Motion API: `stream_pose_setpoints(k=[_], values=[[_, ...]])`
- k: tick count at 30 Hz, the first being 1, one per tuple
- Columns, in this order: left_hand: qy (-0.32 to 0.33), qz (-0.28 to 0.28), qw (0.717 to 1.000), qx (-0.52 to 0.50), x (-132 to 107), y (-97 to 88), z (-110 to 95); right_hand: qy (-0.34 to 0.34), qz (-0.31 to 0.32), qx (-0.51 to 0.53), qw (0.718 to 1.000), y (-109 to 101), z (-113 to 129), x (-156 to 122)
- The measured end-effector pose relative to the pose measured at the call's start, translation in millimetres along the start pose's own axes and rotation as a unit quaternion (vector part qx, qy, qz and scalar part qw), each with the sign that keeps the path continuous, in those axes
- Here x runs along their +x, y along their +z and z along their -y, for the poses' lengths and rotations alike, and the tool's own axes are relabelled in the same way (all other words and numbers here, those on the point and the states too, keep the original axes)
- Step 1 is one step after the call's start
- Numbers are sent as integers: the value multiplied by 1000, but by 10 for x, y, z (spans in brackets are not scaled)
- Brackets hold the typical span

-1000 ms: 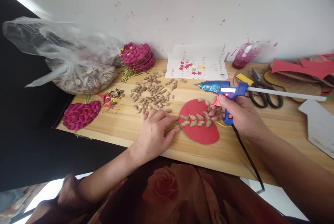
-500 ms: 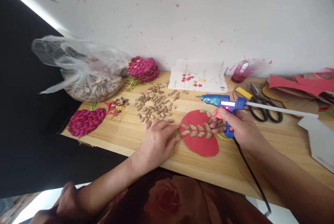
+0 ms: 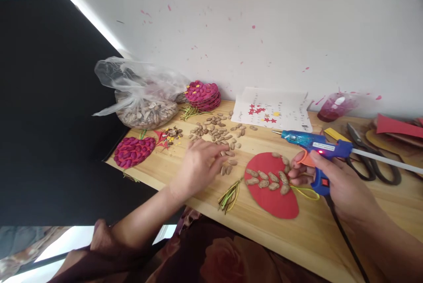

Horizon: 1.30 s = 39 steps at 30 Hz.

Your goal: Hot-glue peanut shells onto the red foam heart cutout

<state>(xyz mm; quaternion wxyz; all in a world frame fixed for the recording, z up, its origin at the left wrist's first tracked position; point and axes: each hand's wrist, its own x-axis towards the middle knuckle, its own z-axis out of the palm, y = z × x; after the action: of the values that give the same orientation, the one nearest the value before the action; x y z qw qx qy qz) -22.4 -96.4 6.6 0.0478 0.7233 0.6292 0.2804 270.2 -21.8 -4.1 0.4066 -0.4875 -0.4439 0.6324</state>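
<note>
Wood tabletop (image 3: pixel 307 239), pale plank, runs along a white wall. Clear plastic bag (image 3: pixel 145 98) of shells sits at its far left corner. Red card disc (image 3: pixel 277 201) lies flat near the front edge, between the two hands; two short rows of glued seeds (image 3: pixel 267 178) cross its upper half. Blue glue gun (image 3: pixel 313 145) is level above the disc's far right rim: long axis left to right, nozzle to the person's left, white stick out behind, red lamp lit. Right hand (image 3: pixel 340 186) is clenched round the gun's grip, forefinger on the orange trigger, lower fingertips touching the disc's right rim beside the seed rows. Left hand (image 3: pixel 198 166) rests palm down, fingers curled onto the near edge of the loose seeds (image 3: pixel 216 132). Whether it pinches one, I cannot tell. That scatter lies left of and beyond the disc, so the left hand is on it and the right hand well apart. Green-yellow stems (image 3: pixel 228 196) lie just left of the disc, pointing toward it.
</note>
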Motion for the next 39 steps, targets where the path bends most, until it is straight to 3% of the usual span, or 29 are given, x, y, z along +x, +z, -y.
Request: stream_pose_setpoints(k=[4, 9, 18, 24, 33, 39], values=[[-51, -52, 997, 40, 305, -293, 286, 6, -2, 8, 1000, -16, 1, 39], [-79, -33, 988, 127, 635, -423, 487, 21, -6, 17, 1000, -38, -15, 64], [-115, 32, 972, 200, 1160, -319, 284, 10, -48, 2, 999, -30, -25, 92], [-86, -3, 993, 77, 1134, -84, 550, -1, -37, -19, 999, -56, -25, 88], [-125, 66, 973, 181, 1165, -131, 674, 2, -73, -43, 996, 28, 2, 47], [-42, 95, 986, 130, 1195, 7, 817, 0, -78, -51, 996, -5, 17, 67]])
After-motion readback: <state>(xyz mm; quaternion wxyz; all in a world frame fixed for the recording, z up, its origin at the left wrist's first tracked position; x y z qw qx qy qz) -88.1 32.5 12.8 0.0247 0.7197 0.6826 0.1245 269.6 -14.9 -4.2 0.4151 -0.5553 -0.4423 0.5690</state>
